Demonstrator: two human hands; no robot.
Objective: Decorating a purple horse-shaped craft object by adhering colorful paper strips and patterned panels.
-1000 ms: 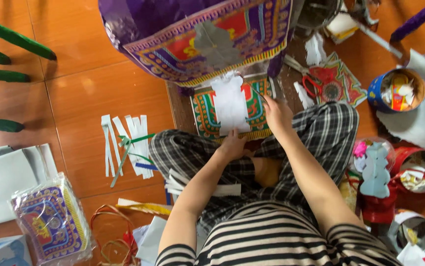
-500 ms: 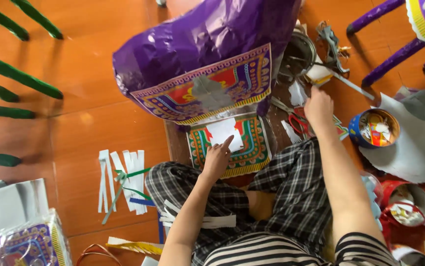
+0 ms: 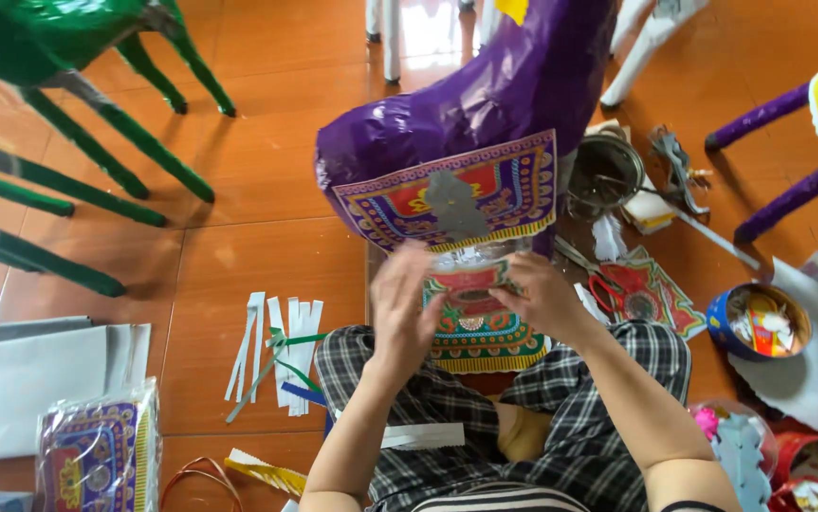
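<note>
On the floor, cross-legged, close under the purple figure. Small printed panel held up between both hands just below the larger panel already on the figure's flank, probably for matching its place. Left hand curled on the panel's left edge; right hand pinching the right edge, though blurred. Another panel across the lap, within reach. Paper strips just beside the left knee; tin and scissors to the right.

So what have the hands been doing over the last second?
The right hand, which had reached out toward the scissors and clutter on the floor, has come back. Both it and the left hand now hold a patterned paper panel lifted between them. The purple paper figure and white paper strips stayed put.
</note>
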